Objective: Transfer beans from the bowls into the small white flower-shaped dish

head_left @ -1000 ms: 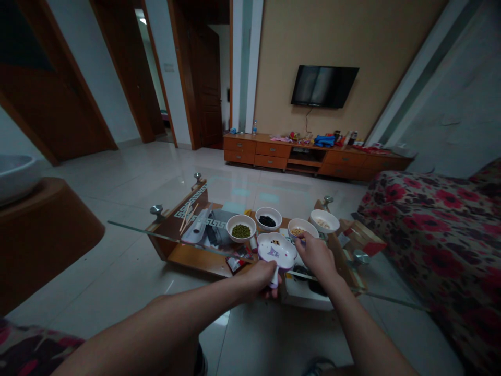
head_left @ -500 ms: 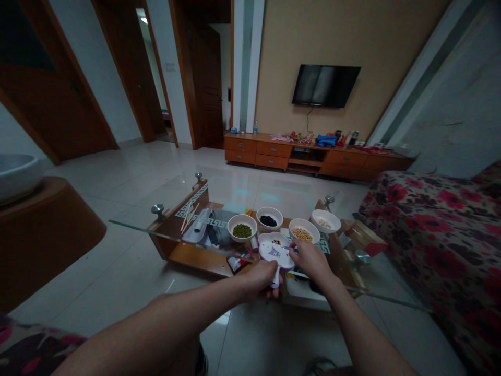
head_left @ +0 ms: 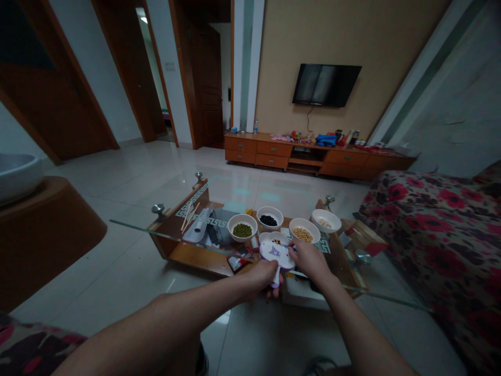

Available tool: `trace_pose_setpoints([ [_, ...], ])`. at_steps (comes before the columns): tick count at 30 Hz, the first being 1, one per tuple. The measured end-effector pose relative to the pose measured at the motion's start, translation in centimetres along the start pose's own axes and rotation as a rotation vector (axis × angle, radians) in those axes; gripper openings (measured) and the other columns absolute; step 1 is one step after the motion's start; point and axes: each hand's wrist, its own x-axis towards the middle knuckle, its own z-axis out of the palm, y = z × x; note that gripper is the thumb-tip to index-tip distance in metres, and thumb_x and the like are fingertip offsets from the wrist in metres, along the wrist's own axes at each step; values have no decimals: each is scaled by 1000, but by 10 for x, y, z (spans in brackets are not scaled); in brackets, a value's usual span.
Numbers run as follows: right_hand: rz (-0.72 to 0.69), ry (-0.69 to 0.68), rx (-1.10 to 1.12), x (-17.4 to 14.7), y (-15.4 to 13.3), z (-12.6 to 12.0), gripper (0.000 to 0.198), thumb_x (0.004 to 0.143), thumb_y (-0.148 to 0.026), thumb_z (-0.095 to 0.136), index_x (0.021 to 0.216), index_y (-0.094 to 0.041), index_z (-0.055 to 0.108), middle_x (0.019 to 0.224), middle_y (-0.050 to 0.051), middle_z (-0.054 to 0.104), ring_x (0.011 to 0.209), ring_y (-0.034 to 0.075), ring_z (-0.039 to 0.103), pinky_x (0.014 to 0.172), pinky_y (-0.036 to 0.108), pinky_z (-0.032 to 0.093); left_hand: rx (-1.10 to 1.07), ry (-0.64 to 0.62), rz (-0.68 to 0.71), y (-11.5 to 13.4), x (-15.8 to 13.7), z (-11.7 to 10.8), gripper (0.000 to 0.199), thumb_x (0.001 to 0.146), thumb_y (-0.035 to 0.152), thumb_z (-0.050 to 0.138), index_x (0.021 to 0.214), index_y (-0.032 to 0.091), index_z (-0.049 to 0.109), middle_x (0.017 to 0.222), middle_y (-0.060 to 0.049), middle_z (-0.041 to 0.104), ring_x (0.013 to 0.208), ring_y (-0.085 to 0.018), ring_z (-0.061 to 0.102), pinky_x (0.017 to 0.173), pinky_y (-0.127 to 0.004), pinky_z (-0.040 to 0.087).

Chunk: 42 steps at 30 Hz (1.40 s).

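My left hand (head_left: 263, 277) is closed around the handle of a white, purple-edged plate (head_left: 270, 257) with a purple figure printed on it. A small group of dark and pale beans (head_left: 276, 242) lies near the plate's far edge. Over the plate's right side, my right hand (head_left: 307, 257) pinches a thin utensil (head_left: 288, 245), whose tip reaches toward these beans; its kind is too small to tell. Just beyond stand white bowls: one of green beans (head_left: 242, 230), one of black beans (head_left: 268, 220), one of yellow soybeans (head_left: 302, 234) and one of pale pieces (head_left: 324, 223).
The bowls rest on a glass coffee table (head_left: 219, 193) with metal knobs. Chopsticks (head_left: 188, 216) show at its left, and a red packet (head_left: 236, 263) near its front. A flowered sofa (head_left: 422, 224) is at right, a wooden TV cabinet (head_left: 274, 151) at the back.
My right hand and the thin utensil have shifted slightly left over the plate, and the beans at the tip look rearranged. My left hand keeps its hold on the handle.
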Motion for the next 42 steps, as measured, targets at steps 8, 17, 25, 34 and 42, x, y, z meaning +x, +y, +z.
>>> trace_pose_setpoints([
  [8,-11,-6,-6,0,-1,0,28,90,-35,42,104,-21,62,100,8,69,94,22,64,70,27,40,0,10,0,-1,1,-1,42,92,33,20,74,17,54,44,-1,50,33,-10,38,40,-20,26],
  [17,-34,10,-13,-3,-2,-1,28,91,-34,41,106,-21,62,100,8,69,96,21,63,70,25,40,-6,0,-6,-1,2,-1,43,93,35,20,73,17,54,43,-1,50,32,-10,38,39,-20,26],
  [25,61,130,-26,-5,-5,-14,36,94,-41,35,116,-23,58,100,9,69,92,21,64,72,27,42,-16,0,1,-1,1,-2,41,92,35,21,73,17,54,44,-1,51,32,-11,37,38,-21,25],
  [34,344,294,-83,-6,7,-23,41,96,-40,31,124,-20,55,95,13,69,84,21,66,73,30,46,-5,-3,-11,-1,-1,-2,45,94,35,18,72,17,53,44,-1,49,33,-10,37,40,-20,25],
  [42,276,264,-51,-6,1,-21,38,94,-41,34,118,-23,57,93,10,70,85,23,67,69,29,46,-1,7,-6,-2,0,-2,43,93,32,19,72,17,53,44,-1,50,32,-10,37,39,-21,25],
])
